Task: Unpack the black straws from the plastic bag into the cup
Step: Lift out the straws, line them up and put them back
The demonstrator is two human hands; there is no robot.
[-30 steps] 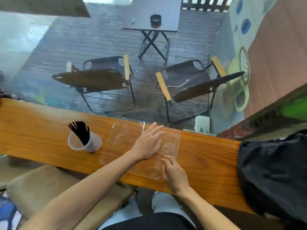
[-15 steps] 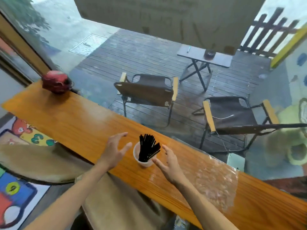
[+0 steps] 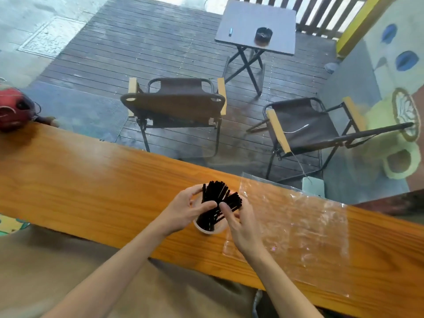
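Both hands, left [image 3: 183, 210] and right [image 3: 242, 223], pinch thin black straws [image 3: 218, 198] standing tilted, tips fanning up, in a round white cup [image 3: 207, 229]; the crinkly clear bag [image 3: 298, 226] lies flat on the shiny wooden worktop [image 3: 91, 180].

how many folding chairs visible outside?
2. One chair stands beyond the counter's middle, left of the small table. The other chair is to its right, near the painted wall. None seems hidden.

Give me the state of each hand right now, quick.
Left hand: fingers closed around the black straws in the cup.
Right hand: thumb and fingers pinching the same straws from the other side.
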